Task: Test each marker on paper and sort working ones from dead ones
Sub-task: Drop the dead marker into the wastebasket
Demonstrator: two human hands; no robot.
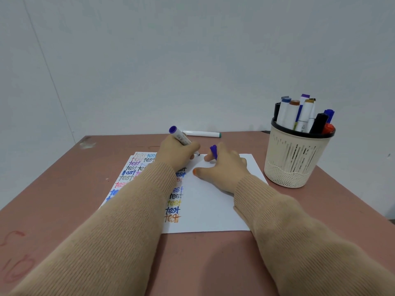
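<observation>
One sheet [209, 206], one cup [295, 163] of about ten markers [299, 112] (overlapping), one held marker [180, 137], one lying marker [201, 133], one cap [213, 151].

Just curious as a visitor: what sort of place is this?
Likely a plain home or office work corner: a bare wall, a reddish table, a cup of markers, and paper covered in "test" words.

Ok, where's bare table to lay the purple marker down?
Bare pinkish-brown table left of the white paper sheet, and along its near edge. Crowded: the beige mesh cup on the right, white teal-capped marker at the far edge.
</observation>
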